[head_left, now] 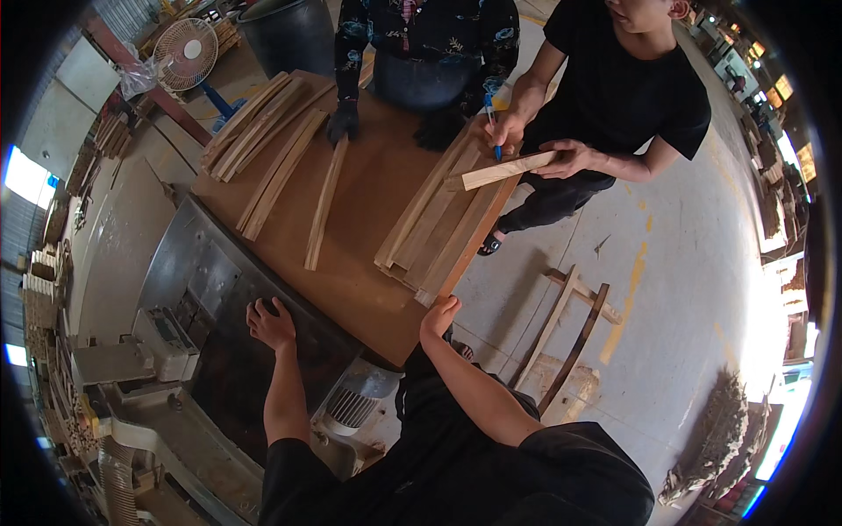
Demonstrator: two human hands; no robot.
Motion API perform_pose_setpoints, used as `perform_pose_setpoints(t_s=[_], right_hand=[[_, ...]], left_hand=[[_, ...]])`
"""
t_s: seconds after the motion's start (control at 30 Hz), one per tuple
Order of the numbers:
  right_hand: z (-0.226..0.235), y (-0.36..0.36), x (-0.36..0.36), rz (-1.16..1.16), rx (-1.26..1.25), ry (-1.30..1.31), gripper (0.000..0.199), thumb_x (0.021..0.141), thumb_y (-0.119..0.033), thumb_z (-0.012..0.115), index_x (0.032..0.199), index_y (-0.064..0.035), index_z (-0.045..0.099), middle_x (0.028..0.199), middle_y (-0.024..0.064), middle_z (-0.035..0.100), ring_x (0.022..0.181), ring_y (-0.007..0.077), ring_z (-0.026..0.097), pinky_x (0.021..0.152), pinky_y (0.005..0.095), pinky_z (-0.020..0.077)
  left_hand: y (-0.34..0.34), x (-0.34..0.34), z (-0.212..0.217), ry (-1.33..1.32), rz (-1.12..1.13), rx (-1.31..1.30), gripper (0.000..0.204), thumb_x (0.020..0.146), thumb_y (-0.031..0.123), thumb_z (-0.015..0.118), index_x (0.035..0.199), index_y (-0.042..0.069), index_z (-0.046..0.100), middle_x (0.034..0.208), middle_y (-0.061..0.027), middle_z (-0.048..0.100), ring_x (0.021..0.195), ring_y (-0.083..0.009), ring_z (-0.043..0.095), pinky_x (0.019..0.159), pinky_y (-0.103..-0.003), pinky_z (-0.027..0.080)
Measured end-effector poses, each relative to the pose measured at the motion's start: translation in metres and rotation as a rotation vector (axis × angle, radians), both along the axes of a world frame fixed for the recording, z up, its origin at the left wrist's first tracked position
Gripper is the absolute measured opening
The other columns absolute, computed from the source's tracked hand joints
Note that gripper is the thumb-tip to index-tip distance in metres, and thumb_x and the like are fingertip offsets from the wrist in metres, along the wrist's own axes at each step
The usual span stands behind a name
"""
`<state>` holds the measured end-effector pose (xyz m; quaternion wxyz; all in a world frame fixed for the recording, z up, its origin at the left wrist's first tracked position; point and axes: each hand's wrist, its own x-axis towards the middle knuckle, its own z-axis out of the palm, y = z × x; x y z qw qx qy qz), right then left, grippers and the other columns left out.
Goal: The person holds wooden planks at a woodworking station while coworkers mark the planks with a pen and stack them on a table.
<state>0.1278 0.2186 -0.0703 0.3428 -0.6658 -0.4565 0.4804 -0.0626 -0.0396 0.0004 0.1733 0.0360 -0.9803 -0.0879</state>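
Note:
My left hand (270, 323) rests fingers spread on the dark metal top of a woodworking machine (237, 368), beside the near edge of a brown work table (368, 202). My right hand (438, 316) touches the table's near corner, just below the end of a stack of long wooden slats (443, 219). Neither hand holds anything. Another pile of slats (259, 131) lies at the table's far left, and a single slat (326, 203) lies in the middle.
Across the table a person in dark gloves (344, 121) leans on it. A second person in black marks a short board (507, 169) with a blue pen (492, 123). A fan (186, 53), a black bin (289, 33) and floor scraps (570, 337) surround us.

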Motion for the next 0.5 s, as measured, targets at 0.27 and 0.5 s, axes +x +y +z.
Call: perform_pose_setpoints(t_s=[0.27, 0.5], right_hand=[[-0.0051, 0.0012, 0.0018, 0.008, 0.036, 0.030, 0.042, 0.104, -0.039, 0.027, 0.122, -0.0058, 0.046, 0.112, 0.0275, 0.059, 0.106, 0.0467, 0.056, 0.088, 0.0458, 0.0436], [-0.0003, 0.0007, 0.0020, 0.020, -0.018, 0.037, 0.042, 0.104, -0.038, 0.028, 0.123, -0.0050, 0.045, 0.113, 0.0278, 0.059, 0.107, 0.0461, 0.055, 0.089, 0.0449, 0.0432]], left_hand=[[0.0025, -0.0001, 0.0004, 0.023, -0.001, -0.014, 0.043, 0.093, 0.041, 0.056, 0.123, 0.010, 0.055, 0.136, -0.0129, 0.047, 0.129, -0.0320, 0.042, 0.099, -0.049, 0.037], [0.0003, -0.0006, -0.0019, 0.020, 0.006, -0.035, 0.043, 0.093, 0.041, 0.056, 0.123, 0.010, 0.055, 0.137, -0.0131, 0.047, 0.128, -0.0325, 0.042, 0.099, -0.048, 0.038]])
